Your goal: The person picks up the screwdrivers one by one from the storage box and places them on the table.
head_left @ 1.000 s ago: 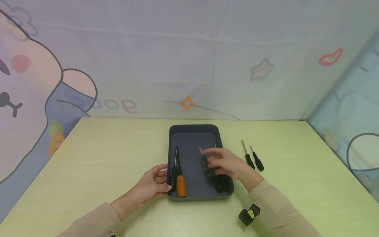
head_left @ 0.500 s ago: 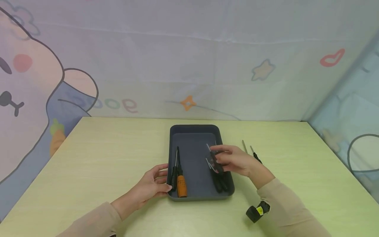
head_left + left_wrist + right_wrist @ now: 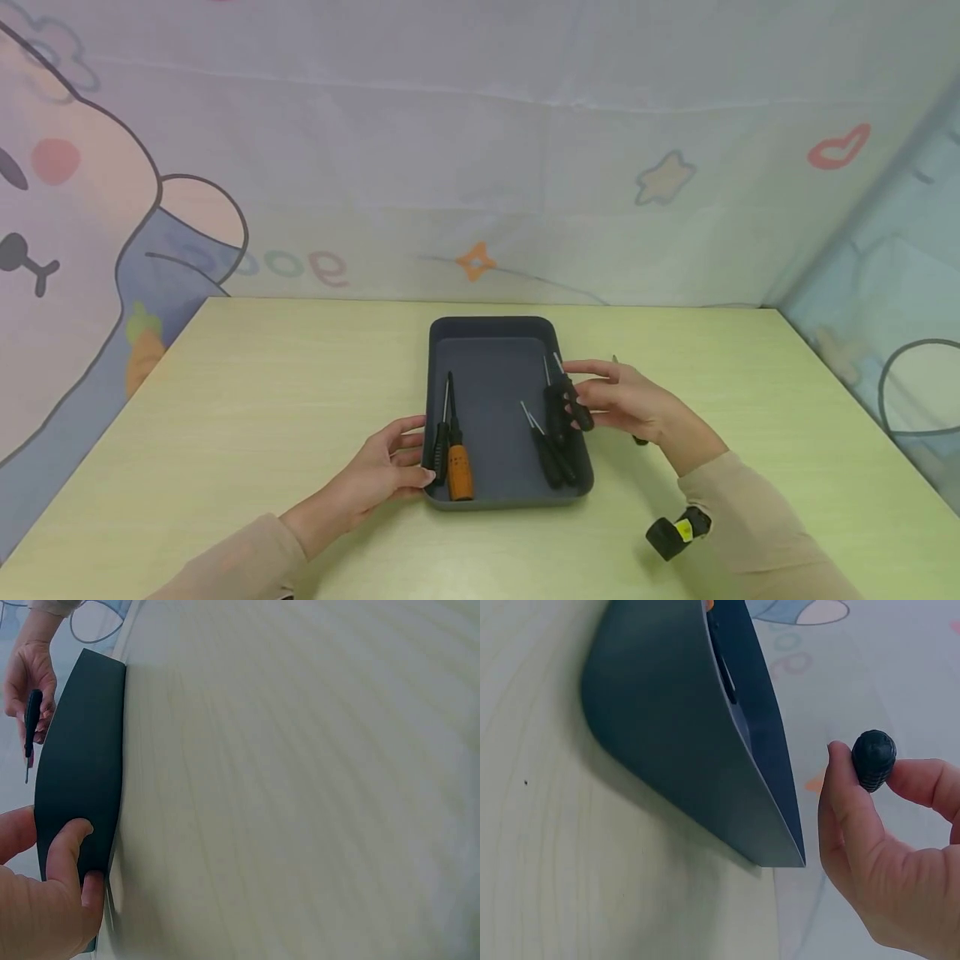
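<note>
Pinching a black-handled screwdriver (image 3: pixel 580 411) now, right hand (image 3: pixel 630 402) near the right rim of the dark tray (image 3: pixel 491 400), left hand (image 3: pixel 388 465) gripping its left side.

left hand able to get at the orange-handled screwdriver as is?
Likely yes: the orange-handled screwdriver lies close to the left hand, its handle uncovered; that hand would first have to release the tray.
</note>
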The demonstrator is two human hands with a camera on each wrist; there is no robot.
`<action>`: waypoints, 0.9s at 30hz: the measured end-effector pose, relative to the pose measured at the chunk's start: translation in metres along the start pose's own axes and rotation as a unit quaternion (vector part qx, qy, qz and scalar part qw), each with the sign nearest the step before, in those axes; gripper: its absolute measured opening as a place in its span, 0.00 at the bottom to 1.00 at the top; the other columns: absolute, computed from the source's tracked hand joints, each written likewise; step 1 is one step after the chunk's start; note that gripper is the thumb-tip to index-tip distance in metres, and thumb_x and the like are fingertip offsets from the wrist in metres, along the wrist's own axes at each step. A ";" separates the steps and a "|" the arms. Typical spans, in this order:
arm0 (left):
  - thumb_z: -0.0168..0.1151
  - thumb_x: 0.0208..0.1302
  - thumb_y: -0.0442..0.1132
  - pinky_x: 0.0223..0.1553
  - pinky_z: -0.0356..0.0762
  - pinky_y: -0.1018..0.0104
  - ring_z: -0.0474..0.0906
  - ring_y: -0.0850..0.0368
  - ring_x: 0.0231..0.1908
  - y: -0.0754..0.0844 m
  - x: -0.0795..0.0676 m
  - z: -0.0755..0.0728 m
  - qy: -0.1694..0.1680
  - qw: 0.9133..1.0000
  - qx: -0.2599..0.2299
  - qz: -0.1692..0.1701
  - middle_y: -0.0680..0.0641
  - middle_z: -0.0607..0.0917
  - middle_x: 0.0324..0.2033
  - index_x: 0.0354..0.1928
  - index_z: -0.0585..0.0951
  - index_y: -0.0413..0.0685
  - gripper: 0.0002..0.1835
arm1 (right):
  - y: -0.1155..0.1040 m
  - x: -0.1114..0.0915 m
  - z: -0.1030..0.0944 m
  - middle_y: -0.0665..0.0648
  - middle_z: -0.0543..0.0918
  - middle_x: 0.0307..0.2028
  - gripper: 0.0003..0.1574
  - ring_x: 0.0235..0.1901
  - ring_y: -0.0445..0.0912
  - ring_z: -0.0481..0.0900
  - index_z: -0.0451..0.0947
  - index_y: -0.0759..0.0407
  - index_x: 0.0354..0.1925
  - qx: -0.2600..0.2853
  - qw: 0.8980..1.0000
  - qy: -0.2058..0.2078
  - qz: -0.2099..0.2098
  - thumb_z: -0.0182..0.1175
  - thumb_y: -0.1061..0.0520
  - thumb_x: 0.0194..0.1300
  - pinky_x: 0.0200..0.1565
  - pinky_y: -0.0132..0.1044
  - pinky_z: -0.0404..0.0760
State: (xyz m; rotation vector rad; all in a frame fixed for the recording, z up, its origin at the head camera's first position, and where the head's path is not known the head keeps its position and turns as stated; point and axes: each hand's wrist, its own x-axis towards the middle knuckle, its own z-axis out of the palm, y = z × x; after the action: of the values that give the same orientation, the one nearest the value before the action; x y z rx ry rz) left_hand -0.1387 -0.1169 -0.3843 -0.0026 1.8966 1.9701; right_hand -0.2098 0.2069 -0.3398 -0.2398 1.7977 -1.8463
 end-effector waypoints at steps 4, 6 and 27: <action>0.59 0.54 0.19 0.45 0.77 0.51 0.68 0.38 0.57 0.001 -0.001 -0.001 -0.003 1.000 0.000 0.000 0.30 0.62 0.61 0.68 0.56 0.39 0.40 | -0.002 -0.005 -0.007 0.60 0.77 0.45 0.40 0.43 0.47 0.79 0.49 0.71 0.68 -0.010 1.000 0.011 0.004 0.51 0.67 0.61 0.49 0.45 0.77; 0.59 0.54 0.19 0.45 0.77 0.51 0.68 0.38 0.57 0.001 -0.001 -0.001 -0.005 1.000 0.000 0.000 0.30 0.62 0.62 0.68 0.55 0.39 0.40 | -0.003 -0.008 -0.010 0.58 0.77 0.43 0.39 0.42 0.47 0.78 0.50 0.70 0.68 -0.013 1.000 0.017 0.004 0.52 0.67 0.61 0.48 0.44 0.77; 0.59 0.53 0.19 0.45 0.77 0.51 0.68 0.38 0.58 0.000 0.001 0.000 0.000 1.000 0.001 0.001 0.31 0.63 0.61 0.68 0.57 0.39 0.39 | -0.004 -0.029 -0.054 0.52 0.74 0.33 0.28 0.37 0.45 0.77 0.63 0.56 0.62 0.030 0.999 0.040 0.004 0.49 0.69 0.63 0.46 0.41 0.78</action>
State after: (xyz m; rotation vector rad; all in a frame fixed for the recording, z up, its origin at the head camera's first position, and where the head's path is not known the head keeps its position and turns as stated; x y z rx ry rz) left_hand -0.1395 -0.1164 -0.3842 -0.0001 1.8984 1.9703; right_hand -0.2130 0.2681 -0.3340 -0.1388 1.7912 -1.9255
